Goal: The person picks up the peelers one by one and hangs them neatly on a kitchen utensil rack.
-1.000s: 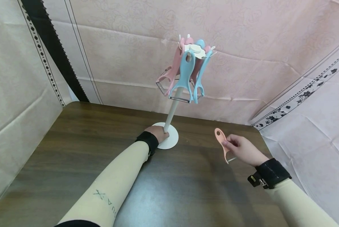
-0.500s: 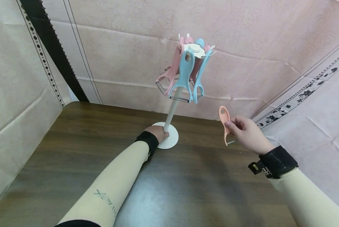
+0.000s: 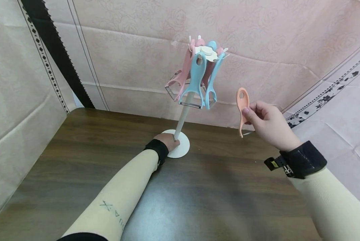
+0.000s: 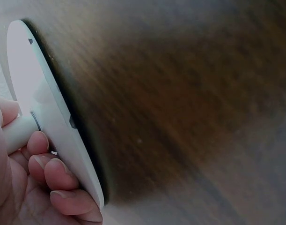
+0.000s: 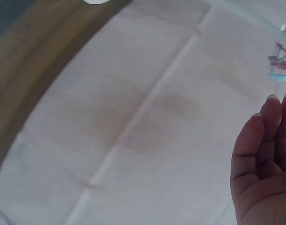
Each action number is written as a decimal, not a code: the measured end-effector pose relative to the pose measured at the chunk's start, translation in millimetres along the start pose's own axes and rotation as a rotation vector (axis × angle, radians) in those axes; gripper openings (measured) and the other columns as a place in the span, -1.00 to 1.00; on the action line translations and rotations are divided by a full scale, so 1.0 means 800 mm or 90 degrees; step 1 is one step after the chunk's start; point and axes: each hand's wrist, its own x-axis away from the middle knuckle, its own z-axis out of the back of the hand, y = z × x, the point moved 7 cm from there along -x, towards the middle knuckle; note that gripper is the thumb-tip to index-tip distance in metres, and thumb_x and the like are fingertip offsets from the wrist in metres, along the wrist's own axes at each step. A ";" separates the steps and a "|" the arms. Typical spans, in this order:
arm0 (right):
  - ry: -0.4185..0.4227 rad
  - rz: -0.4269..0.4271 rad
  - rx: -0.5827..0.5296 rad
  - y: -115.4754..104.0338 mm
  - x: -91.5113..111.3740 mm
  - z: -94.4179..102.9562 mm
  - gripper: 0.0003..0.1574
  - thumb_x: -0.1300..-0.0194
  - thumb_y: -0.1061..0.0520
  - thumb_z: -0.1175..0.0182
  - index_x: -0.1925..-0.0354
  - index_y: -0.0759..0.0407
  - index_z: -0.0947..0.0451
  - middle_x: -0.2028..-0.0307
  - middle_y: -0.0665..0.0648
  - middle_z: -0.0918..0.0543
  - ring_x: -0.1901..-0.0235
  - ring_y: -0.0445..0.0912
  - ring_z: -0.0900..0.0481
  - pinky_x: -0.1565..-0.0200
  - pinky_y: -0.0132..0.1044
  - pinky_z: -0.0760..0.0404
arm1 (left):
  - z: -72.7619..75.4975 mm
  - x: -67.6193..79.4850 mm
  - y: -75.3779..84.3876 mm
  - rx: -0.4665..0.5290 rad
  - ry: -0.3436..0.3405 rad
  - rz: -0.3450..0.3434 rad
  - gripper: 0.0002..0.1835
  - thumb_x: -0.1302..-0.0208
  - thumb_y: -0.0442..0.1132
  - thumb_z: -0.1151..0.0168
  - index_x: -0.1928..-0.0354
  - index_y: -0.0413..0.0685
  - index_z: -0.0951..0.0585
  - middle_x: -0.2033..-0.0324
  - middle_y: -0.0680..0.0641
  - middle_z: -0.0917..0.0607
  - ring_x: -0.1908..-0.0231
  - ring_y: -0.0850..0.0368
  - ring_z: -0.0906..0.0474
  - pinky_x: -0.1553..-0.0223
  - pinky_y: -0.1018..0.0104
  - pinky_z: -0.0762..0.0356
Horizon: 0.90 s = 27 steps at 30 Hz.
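A white stand with a round base (image 3: 183, 147) is on the table, and my left hand (image 3: 166, 140) grips its pole (image 3: 183, 119) just above the base. In the left wrist view the fingers (image 4: 63, 173) curl round the foot of the pole. From hooks at the top hang several peelers, among them a blue peeler (image 3: 197, 77) in front and a pink peeler (image 3: 184, 75) on the left. My right hand (image 3: 267, 122) pinches an orange peeler (image 3: 242, 105) between thumb and fingers, raised to the right of the stand, handle hole up and blade down. The right wrist view leaves that peeler out.
The brown wooden table (image 3: 107, 160) ends at a patterned pale cloth (image 3: 131, 60) behind the stand. More cloth hangs along the left side (image 3: 20, 110) and right side (image 3: 333, 140). A dark strip (image 3: 59, 50) shows at the back left.
My right hand has lifted the orange peeler upward and slightly to the right, from low over the table to nearer the height of the hanging peelers. The left hand and stand have stayed put.
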 end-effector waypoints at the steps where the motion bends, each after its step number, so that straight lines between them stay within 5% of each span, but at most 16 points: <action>1: 0.002 0.006 -0.003 -0.006 -0.003 0.002 -0.78 -0.44 0.09 -0.10 0.24 0.23 -0.56 0.40 0.07 -0.68 0.38 -0.27 -0.62 0.35 -0.49 -0.49 | 0.000 0.000 0.000 -0.001 0.000 -0.001 -0.65 -0.38 0.01 -0.05 0.23 -0.09 -0.69 0.40 -0.02 -0.69 0.33 0.04 -0.55 0.20 0.17 -0.47; 16: 0.002 0.088 -0.031 -0.101 -0.032 0.012 -0.79 -0.42 0.09 -0.12 0.22 0.23 -0.55 0.39 0.09 -0.65 0.38 -0.14 -0.60 0.47 -0.40 -0.38 | -0.002 -0.004 -0.001 0.000 0.009 -0.012 -0.65 -0.37 0.01 -0.06 0.29 -0.09 -0.69 0.44 -0.01 -0.69 0.35 0.03 -0.55 0.18 0.16 -0.48; 27: -0.005 0.095 -0.038 -0.119 -0.040 0.012 -0.77 -0.41 0.07 -0.12 0.22 0.24 -0.54 0.39 0.12 -0.64 0.36 -0.13 -0.63 0.42 -0.44 -0.47 | -0.018 -0.025 -0.013 0.010 -0.014 0.003 -0.64 -0.35 0.04 -0.06 0.31 -0.05 -0.69 0.44 0.02 -0.68 0.36 0.06 -0.55 0.15 0.13 -0.48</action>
